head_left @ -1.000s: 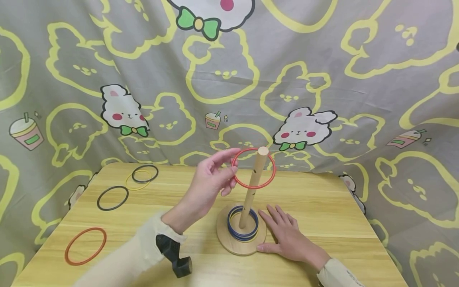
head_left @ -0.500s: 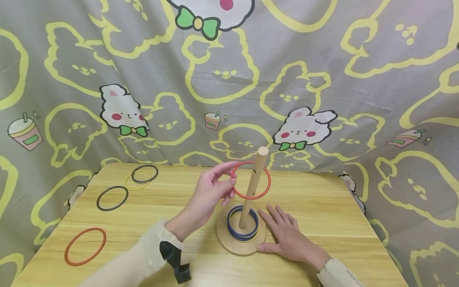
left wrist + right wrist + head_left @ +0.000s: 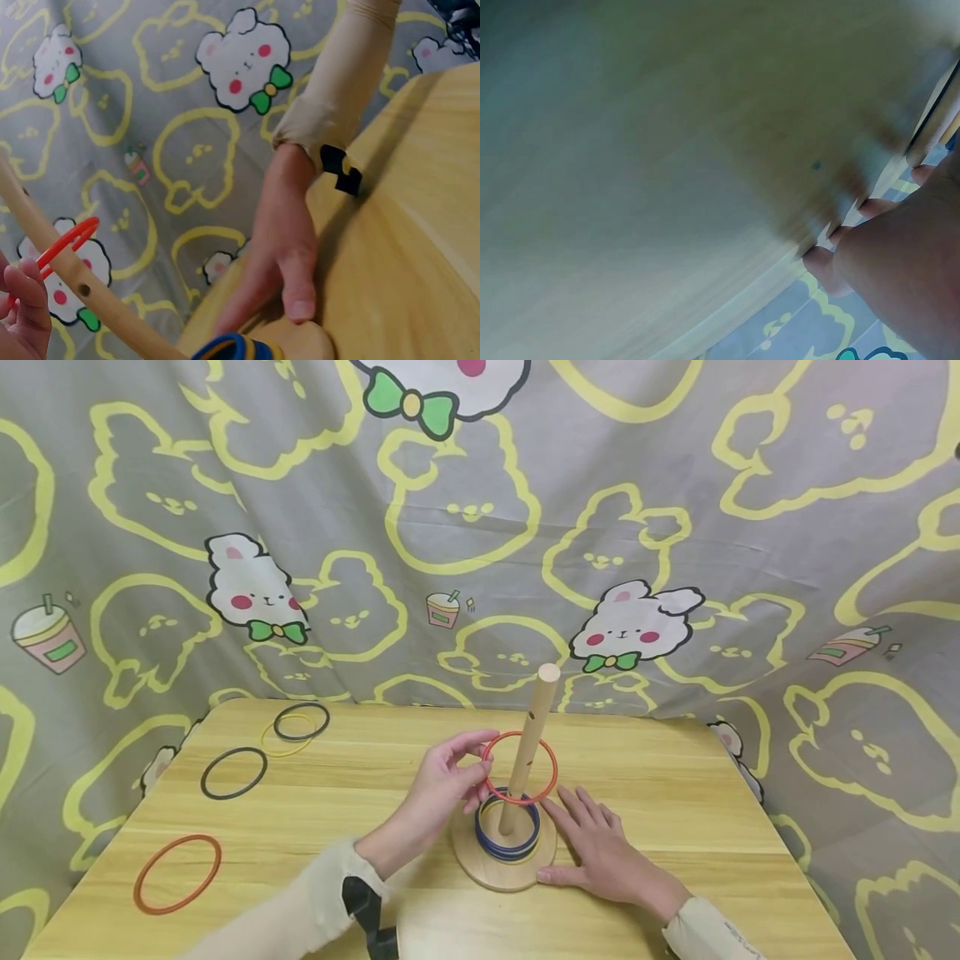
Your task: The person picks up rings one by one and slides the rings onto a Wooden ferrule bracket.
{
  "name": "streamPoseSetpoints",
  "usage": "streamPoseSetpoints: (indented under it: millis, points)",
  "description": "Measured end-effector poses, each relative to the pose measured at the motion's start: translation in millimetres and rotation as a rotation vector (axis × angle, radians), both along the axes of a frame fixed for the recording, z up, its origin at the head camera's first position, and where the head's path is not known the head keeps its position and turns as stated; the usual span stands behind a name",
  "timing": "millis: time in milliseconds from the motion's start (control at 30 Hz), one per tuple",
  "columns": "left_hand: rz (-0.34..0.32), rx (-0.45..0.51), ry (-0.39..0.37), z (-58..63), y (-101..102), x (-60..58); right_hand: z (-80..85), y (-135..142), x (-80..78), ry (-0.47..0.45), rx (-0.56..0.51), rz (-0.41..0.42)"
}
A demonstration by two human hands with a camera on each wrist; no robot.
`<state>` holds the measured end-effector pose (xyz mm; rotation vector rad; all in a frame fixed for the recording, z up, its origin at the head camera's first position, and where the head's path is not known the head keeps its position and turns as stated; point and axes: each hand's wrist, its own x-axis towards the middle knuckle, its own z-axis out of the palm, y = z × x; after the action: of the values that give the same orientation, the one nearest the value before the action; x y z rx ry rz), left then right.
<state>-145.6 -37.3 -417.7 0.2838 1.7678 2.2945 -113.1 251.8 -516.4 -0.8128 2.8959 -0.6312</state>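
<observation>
My left hand (image 3: pixel 448 774) pinches a red ring (image 3: pixel 555 774) by its left side, between thumb and fingers. The ring encircles the wooden post (image 3: pixel 534 718), at about the lower half of its height. Around the foot of the post, blue and yellow rings (image 3: pixel 480 843) lie stacked on the round wooden base (image 3: pixel 504 878). My right hand (image 3: pixel 600 856) lies with fingers spread at the right of the base, its thumb at the base's edge. In the left wrist view, the red ring (image 3: pixel 71 244) shows partly, around the post (image 3: pixel 105 307).
On the left of the wooden table (image 3: pixel 360 735) lie an orange-red ring (image 3: pixel 140 883), a black ring (image 3: pixel 204 783), and another black ring (image 3: pixel 327 723) overlapping a yellow ring (image 3: pixel 281 752). A patterned grey curtain (image 3: pixel 337 527) hangs behind the table.
My left hand has lowered the red ring down along the post, from near its top to just above the stacked rings. The right hand has stayed in place beside the base.
</observation>
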Motion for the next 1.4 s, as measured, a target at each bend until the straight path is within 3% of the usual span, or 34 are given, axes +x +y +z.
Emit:
streamPoseSetpoints:
  millis: [467,867,1400]
  points:
    - [0.011,-0.107,-0.053,-42.3,0,2.7,1.2,0,-0.1,-0.004,0.011,-0.003]
    - [0.015,-0.209,-0.034,-64.6,-5,3.3,1.4,-1,0.1,0.002,-0.001,-0.002]
    - [-0.019,-0.281,-0.042,-76.0,-7,4.7,1.4,-1,0.2,-0.019,-0.010,0.001]
